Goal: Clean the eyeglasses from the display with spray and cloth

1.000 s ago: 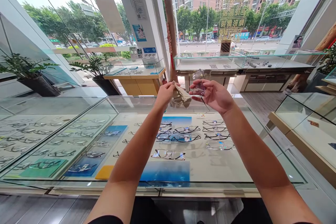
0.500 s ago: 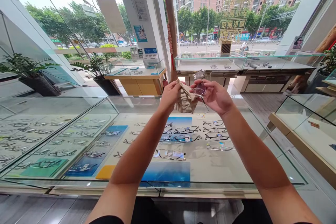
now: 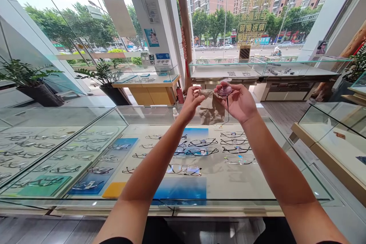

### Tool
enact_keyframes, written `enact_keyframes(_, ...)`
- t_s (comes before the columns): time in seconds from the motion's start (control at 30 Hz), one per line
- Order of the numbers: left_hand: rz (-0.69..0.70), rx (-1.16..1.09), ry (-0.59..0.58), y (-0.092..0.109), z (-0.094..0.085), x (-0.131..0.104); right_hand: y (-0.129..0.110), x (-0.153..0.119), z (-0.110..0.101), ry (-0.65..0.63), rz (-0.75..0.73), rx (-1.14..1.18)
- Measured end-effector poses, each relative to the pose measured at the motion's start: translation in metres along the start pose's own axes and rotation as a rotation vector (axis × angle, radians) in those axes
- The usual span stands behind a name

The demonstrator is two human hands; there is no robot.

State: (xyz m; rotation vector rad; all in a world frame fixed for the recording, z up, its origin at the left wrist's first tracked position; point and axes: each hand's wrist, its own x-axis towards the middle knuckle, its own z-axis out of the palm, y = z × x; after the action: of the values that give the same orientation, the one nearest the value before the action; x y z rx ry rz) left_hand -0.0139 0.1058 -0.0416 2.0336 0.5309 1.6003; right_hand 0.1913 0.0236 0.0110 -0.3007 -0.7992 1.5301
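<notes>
My right hand [image 3: 242, 103] grips a pair of thin-rimmed eyeglasses [image 3: 224, 90] by the lenses, which are tilted nearly edge-on. One temple points down, its curved end below the hand. A beige cleaning cloth [image 3: 212, 111] hangs beside the lenses, its upper edge bunched near my right fingers. My left hand [image 3: 192, 103] has its fingers curled at the end of a thin light line that looks like the other temple; the fingertips are partly hidden. Both hands are above the glass display case [image 3: 243, 188].
Rows of eyeglass frames [image 3: 203, 142] lie inside the case under its glass top. A small white bottle [image 3: 175, 113] stands behind my left forearm. More showcases [image 3: 225, 72] stand by the windows and at the right [image 3: 328, 133]. Potted plants [image 3: 104, 78] are at the left.
The lenses have tipped from facing me to nearly edge-on. My left fingers have come off the cloth's folded edge and moved slightly left of it; the cloth now hangs nearer my right hand.
</notes>
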Motion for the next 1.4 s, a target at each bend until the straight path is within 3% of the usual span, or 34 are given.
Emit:
enact_keyframes(0.1, 0.255, 0.239, -0.041, 0.006, 0.005, -0.007, -0.004, 0.000, -0.001, 0.037, -0.020, 0.027)
enact_keyframes(0.2, 0.363, 0.460, -0.044, 0.016, 0.009, -0.011, -0.007, -0.002, 0.000, 0.051, -0.021, 0.024)
enact_keyframes(0.43, 0.382, 0.571, -0.013, 0.026, 0.013, -0.013, -0.005, -0.008, 0.009, 0.013, 0.028, 0.023)
enact_keyframes(0.6, 0.364, 0.562, 0.135, 0.029, 0.022, -0.018, -0.002, -0.011, 0.014, 0.013, 0.067, 0.012)
enact_keyframes(0.73, 0.248, 0.436, 0.186, 0.029, 0.020, -0.017, -0.003, -0.012, 0.014, 0.017, 0.072, 0.008)
enact_keyframes(0.83, 0.102, 0.254, 0.152, 0.026, 0.015, -0.012, -0.004, -0.010, 0.010, -0.006, 0.068, 0.003)
enact_keyframes(0.97, -0.028, 0.059, 0.013, 0.020, 0.013, -0.005, -0.006, -0.009, 0.005, -0.035, 0.073, 0.013)
enact_keyframes(1.03, -0.054, -0.016, 0.032, 0.018, 0.017, -0.005, -0.007, -0.009, 0.004, -0.047, 0.080, 0.024)
enact_keyframes(1.2, 0.061, 0.031, 0.219, 0.022, 0.025, -0.011, -0.010, -0.011, 0.005, -0.016, 0.067, 0.034)
enact_keyframes(1.4, 0.225, 0.209, 0.172, 0.028, 0.023, -0.016, -0.016, -0.015, 0.007, 0.011, 0.047, 0.018)
